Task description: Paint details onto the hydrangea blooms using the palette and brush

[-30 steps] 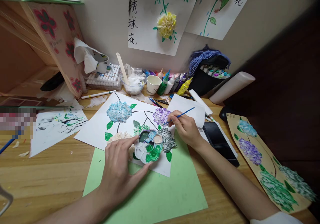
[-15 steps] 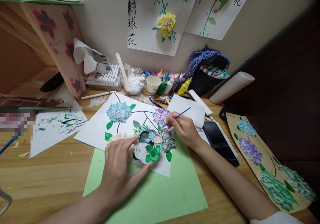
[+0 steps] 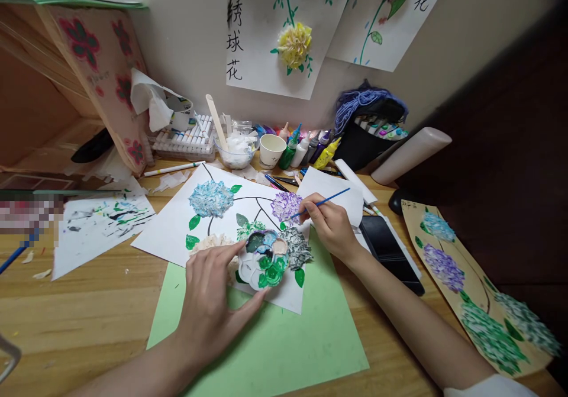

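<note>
My left hand (image 3: 213, 290) grips the rim of a round paint palette (image 3: 251, 270), thumb at its lower edge and fingers at its upper left. Green, blue, dark and peach paint fills several of its wells. In my right hand (image 3: 326, 225) a thin blue paintbrush (image 3: 328, 198) is pinched, its tip close to a purple flower cluster (image 3: 284, 206) and a green leaf. Beneath the palette lies white paper (image 3: 168, 231) with raised flowers: a blue one (image 3: 212, 198), a grey one (image 3: 298, 248), and a cream one partly hidden by my left fingers.
Green paper (image 3: 310, 338) lies under the white sheet. Behind stand a paper cup (image 3: 272, 150), a bowl of tissue scraps (image 3: 236, 153), and paint bottles (image 3: 291, 148). A black case (image 3: 386, 246) and a finished flower picture (image 3: 473, 302) are on the right, a paint-smeared sheet (image 3: 84, 243) on the left.
My right hand has shifted slightly right, and the brush has moved with it, its tip a little higher. My left hand and the palette stay put.
</note>
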A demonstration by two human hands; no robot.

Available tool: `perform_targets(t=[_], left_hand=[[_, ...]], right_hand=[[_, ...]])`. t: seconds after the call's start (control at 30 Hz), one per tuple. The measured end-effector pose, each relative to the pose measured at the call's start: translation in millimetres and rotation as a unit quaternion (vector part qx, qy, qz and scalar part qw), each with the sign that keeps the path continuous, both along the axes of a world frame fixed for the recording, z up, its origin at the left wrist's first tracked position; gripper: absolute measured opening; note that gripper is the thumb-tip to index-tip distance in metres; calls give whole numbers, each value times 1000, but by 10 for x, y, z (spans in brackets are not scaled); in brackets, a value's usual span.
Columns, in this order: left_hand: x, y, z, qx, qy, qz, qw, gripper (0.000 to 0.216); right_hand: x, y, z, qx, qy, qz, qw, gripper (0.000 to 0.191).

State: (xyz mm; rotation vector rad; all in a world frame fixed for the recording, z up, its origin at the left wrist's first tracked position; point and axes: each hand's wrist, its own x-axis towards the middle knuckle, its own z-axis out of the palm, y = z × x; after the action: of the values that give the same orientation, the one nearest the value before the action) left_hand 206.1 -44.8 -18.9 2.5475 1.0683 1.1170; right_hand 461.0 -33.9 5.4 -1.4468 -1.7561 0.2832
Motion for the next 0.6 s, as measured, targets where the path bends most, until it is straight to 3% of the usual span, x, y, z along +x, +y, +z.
perform_targets(t=[0.6], left_hand=[[-1, -7, -2, -10, 0, 5, 1000, 59]], right_hand=[[-1, -7, 35, 7, -44, 11, 999, 36]])
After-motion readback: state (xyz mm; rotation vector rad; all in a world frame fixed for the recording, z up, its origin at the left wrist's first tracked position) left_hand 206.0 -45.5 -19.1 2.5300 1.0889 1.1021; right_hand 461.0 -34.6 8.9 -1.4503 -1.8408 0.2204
